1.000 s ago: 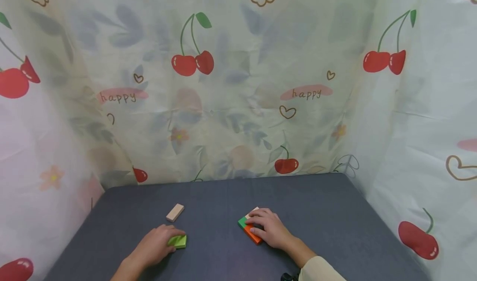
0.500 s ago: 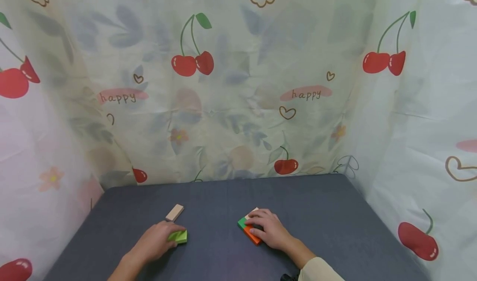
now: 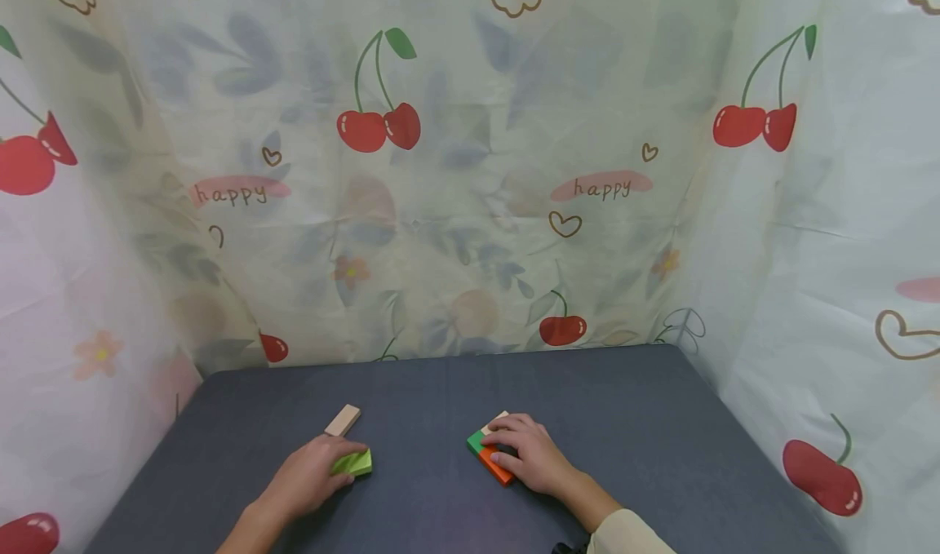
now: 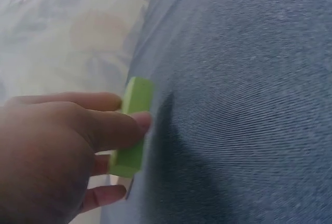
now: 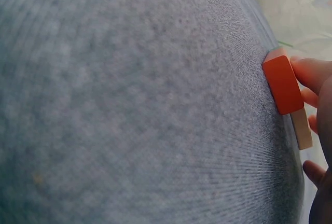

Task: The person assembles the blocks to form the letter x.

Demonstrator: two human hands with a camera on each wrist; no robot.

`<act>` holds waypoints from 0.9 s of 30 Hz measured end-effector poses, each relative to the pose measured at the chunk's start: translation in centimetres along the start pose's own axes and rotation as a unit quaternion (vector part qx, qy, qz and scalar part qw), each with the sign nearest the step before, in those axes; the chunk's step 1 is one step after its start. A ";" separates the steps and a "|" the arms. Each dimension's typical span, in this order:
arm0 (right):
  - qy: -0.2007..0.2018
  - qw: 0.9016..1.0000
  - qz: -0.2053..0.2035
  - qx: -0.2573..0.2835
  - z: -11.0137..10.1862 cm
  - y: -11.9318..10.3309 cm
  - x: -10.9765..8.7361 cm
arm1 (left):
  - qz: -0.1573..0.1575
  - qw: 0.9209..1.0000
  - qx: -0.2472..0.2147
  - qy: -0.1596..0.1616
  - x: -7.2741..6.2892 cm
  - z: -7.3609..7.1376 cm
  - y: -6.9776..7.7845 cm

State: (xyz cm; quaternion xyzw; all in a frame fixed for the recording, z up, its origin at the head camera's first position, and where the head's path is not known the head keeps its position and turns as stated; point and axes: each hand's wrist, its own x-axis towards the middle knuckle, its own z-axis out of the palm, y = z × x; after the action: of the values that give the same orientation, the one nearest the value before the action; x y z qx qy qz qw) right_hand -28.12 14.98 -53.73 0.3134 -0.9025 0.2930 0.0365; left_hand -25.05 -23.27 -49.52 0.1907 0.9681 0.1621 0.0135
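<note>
- The patterned cloth (image 3: 470, 236) is hanging beyond both hands and on either side of them.
- The dark worktop (image 3: 433, 423) is stretching under both hands and in the gap between them.
- The left hand (image 3: 312, 474) is pinching the lime block between thumb and fingers; an even, firm pinch should be stopping it from twisting.
- The right hand (image 3: 534, 454) is resting loosely bent, spread fingers on the orange block (image 3: 494, 465) and green block (image 3: 477, 440), with a wooden block (image 3: 494, 423) adjoining at its far fingers; light, steady pressure should be preventing them from sliding.
- The lime block (image 3: 356, 463) is sitting tilted at the left hand's fingertips, seemingly off the worktop; levelling it looks wise.
- The pale block (image 3: 343, 420) is lying just beyond the left hand's knuckles, where a careless forward sweep could be knocking it.
</note>
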 end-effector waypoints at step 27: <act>-0.005 1.000 0.003 -0.002 -0.1 0.0 0.0 | -0.008 0.978 -0.059 0.202 0.7 4.0 2.3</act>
State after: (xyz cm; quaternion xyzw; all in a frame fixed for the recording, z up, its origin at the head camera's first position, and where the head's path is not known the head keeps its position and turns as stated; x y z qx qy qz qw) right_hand -28.16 15.03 -53.69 0.3124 -0.9042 0.2894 0.0318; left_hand -24.53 -19.75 -52.53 0.1448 0.9411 0.2544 -0.1695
